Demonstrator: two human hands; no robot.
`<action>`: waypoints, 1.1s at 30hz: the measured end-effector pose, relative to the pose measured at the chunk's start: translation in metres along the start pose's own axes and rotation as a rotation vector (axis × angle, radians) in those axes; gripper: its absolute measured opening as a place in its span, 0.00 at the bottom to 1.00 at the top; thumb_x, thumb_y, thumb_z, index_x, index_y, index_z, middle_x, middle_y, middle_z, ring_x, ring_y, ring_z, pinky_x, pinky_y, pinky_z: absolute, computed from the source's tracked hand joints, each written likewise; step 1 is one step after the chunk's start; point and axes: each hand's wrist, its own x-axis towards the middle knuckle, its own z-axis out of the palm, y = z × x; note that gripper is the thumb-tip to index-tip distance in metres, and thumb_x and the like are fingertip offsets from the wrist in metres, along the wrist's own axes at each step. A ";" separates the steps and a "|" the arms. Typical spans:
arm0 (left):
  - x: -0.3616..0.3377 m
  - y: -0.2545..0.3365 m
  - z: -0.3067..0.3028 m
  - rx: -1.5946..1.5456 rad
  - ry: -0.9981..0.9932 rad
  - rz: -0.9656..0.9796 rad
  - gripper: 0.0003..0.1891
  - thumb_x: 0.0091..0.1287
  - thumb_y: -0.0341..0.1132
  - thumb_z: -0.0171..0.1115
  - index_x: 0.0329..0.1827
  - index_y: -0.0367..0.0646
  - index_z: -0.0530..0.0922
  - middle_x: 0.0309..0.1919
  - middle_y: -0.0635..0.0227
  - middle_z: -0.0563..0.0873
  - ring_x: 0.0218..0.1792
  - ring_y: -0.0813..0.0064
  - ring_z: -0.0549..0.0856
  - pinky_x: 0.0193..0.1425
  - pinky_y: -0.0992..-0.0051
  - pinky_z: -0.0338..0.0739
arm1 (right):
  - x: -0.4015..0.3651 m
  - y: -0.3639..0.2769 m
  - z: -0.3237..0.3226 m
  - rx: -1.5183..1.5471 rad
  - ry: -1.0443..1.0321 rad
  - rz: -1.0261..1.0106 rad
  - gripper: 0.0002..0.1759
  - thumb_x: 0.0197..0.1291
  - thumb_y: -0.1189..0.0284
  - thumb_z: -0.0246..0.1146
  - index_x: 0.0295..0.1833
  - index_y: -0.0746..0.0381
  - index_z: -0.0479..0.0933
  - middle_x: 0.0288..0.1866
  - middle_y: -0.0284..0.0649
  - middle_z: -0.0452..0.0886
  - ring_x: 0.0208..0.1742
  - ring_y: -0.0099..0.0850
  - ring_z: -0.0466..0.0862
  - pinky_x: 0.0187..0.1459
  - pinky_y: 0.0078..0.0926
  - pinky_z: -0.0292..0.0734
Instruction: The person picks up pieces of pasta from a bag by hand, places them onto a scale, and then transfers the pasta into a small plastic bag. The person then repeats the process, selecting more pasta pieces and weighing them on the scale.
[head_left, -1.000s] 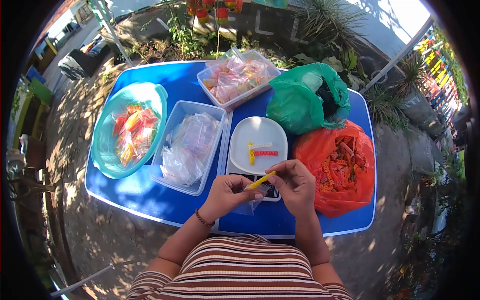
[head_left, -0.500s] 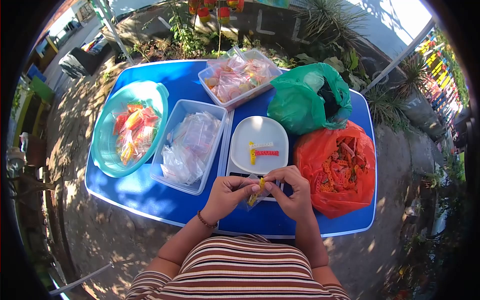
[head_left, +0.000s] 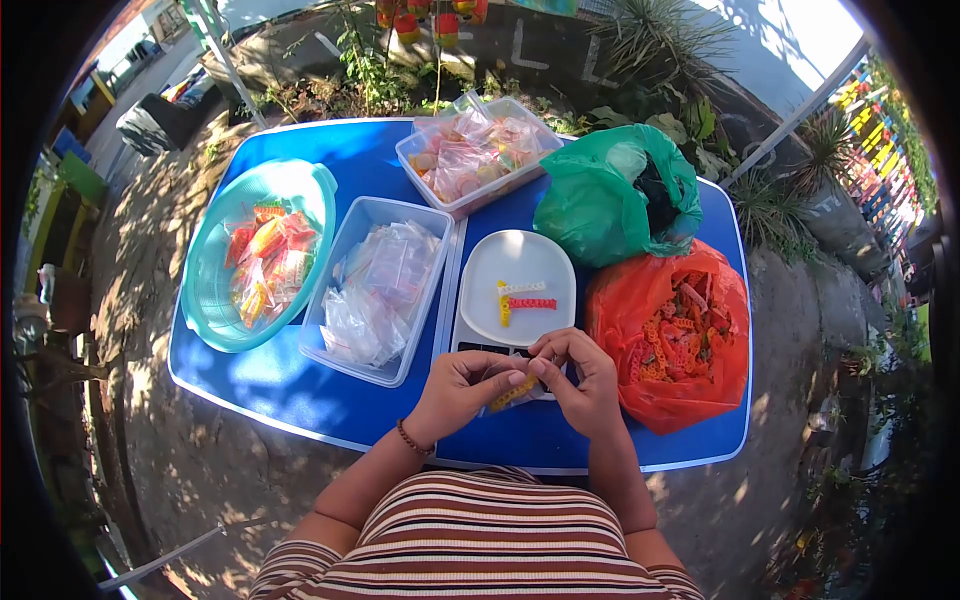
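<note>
Between my two hands is a small clear plastic bag [head_left: 512,396] with a yellow ridged snack piece inside. My left hand [head_left: 466,388] pinches the bag between thumb and fingers, and my right hand [head_left: 577,377] pinches its upper edge, fingertips almost touching the left thumb. Both hands are in front of a white kitchen scale [head_left: 464,345], partly covering its front panel. On the scale's white tray [head_left: 518,250] lie a yellow piece [head_left: 503,305], a white piece [head_left: 524,287] and a pinkish-red piece [head_left: 532,303].
A clear tub [head_left: 346,225] of flat plastic bags stands left of the scale, beside a turquoise basket [head_left: 198,270] of filled packets. Behind is another tub [head_left: 520,188] of packets. Right are a green bag [head_left: 590,205] and a red bag [head_left: 640,400] holding loose pieces, all on a blue table [head_left: 270,385].
The yellow piece that stuck up at the fingertips now lies lower in the clear bag. My fingers have closed together at the bag's upper edge.
</note>
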 end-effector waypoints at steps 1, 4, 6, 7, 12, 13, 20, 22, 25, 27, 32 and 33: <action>0.000 -0.003 0.002 -0.048 0.005 0.031 0.13 0.74 0.35 0.71 0.53 0.34 0.89 0.41 0.66 0.93 0.40 0.85 0.87 0.46 0.82 0.82 | 0.001 -0.005 0.001 0.010 -0.002 0.004 0.08 0.62 0.78 0.73 0.45 0.66 0.83 0.44 0.40 0.86 0.42 0.25 0.83 0.45 0.24 0.78; 0.001 -0.011 0.002 -0.155 0.054 0.092 0.13 0.74 0.33 0.70 0.54 0.33 0.88 0.42 0.66 0.93 0.42 0.84 0.87 0.48 0.82 0.82 | -0.003 -0.011 0.007 0.061 -0.013 0.062 0.10 0.60 0.80 0.74 0.47 0.67 0.84 0.41 0.40 0.86 0.39 0.25 0.86 0.41 0.23 0.81; 0.002 -0.010 0.004 -0.173 0.061 0.105 0.12 0.74 0.32 0.70 0.54 0.33 0.88 0.42 0.65 0.92 0.43 0.84 0.88 0.48 0.81 0.83 | -0.008 -0.010 0.009 0.046 0.011 0.061 0.11 0.60 0.82 0.74 0.48 0.68 0.84 0.41 0.40 0.86 0.39 0.24 0.87 0.41 0.21 0.82; 0.002 -0.005 0.007 -0.161 0.047 0.104 0.12 0.73 0.32 0.71 0.53 0.33 0.88 0.42 0.65 0.92 0.43 0.83 0.88 0.48 0.81 0.83 | -0.009 -0.008 0.008 0.012 0.038 0.032 0.11 0.60 0.83 0.73 0.48 0.69 0.83 0.41 0.39 0.86 0.41 0.24 0.87 0.42 0.20 0.82; -0.005 -0.002 0.006 -0.071 -0.082 0.020 0.10 0.71 0.29 0.73 0.52 0.34 0.87 0.41 0.65 0.92 0.43 0.82 0.89 0.48 0.81 0.84 | -0.011 -0.016 -0.004 -0.204 0.063 -0.127 0.09 0.59 0.85 0.73 0.45 0.69 0.83 0.40 0.40 0.85 0.40 0.26 0.87 0.42 0.21 0.82; -0.006 -0.001 0.005 -0.063 -0.092 0.014 0.11 0.70 0.29 0.73 0.52 0.34 0.87 0.42 0.65 0.92 0.42 0.82 0.89 0.48 0.81 0.84 | -0.010 -0.017 -0.006 -0.237 0.051 -0.167 0.09 0.58 0.85 0.73 0.44 0.68 0.83 0.40 0.40 0.85 0.39 0.26 0.87 0.42 0.21 0.82; -0.006 0.003 0.007 -0.095 -0.143 0.017 0.11 0.68 0.28 0.75 0.50 0.34 0.87 0.40 0.66 0.92 0.40 0.81 0.90 0.46 0.80 0.85 | -0.007 -0.030 -0.019 -0.322 -0.188 -0.140 0.09 0.57 0.78 0.73 0.43 0.67 0.84 0.40 0.41 0.83 0.43 0.33 0.84 0.45 0.28 0.79; -0.008 0.004 0.006 -0.038 -0.142 -0.021 0.08 0.69 0.28 0.73 0.47 0.35 0.86 0.44 0.63 0.93 0.43 0.81 0.90 0.49 0.79 0.85 | -0.006 -0.024 -0.019 -0.307 -0.241 -0.163 0.10 0.58 0.76 0.72 0.45 0.66 0.85 0.43 0.43 0.83 0.45 0.35 0.84 0.47 0.30 0.78; -0.006 0.002 -0.004 0.023 -0.154 -0.001 0.07 0.74 0.29 0.69 0.48 0.36 0.83 0.47 0.61 0.92 0.45 0.79 0.90 0.53 0.77 0.85 | 0.000 -0.016 -0.022 -0.167 -0.274 -0.201 0.09 0.60 0.76 0.70 0.47 0.64 0.85 0.47 0.44 0.82 0.48 0.39 0.81 0.50 0.33 0.78; -0.003 -0.004 -0.014 -0.019 -0.086 0.031 0.08 0.77 0.31 0.66 0.51 0.36 0.80 0.49 0.59 0.92 0.46 0.78 0.91 0.54 0.77 0.85 | 0.010 -0.011 -0.020 -0.193 -0.146 -0.137 0.09 0.62 0.77 0.69 0.48 0.64 0.85 0.49 0.45 0.81 0.49 0.41 0.80 0.52 0.36 0.77; 0.003 0.001 -0.025 -0.188 0.178 0.106 0.09 0.80 0.34 0.61 0.54 0.38 0.75 0.48 0.56 0.92 0.47 0.72 0.92 0.53 0.78 0.85 | 0.037 0.025 0.002 -0.865 0.170 -0.145 0.09 0.62 0.79 0.67 0.47 0.68 0.85 0.51 0.47 0.82 0.54 0.44 0.80 0.57 0.43 0.77; 0.001 0.008 -0.023 -0.191 0.190 0.063 0.08 0.80 0.33 0.61 0.53 0.38 0.75 0.47 0.54 0.92 0.48 0.70 0.93 0.54 0.77 0.86 | 0.037 0.031 0.004 -0.879 0.173 -0.147 0.09 0.61 0.79 0.67 0.47 0.69 0.84 0.52 0.47 0.82 0.54 0.44 0.80 0.57 0.43 0.77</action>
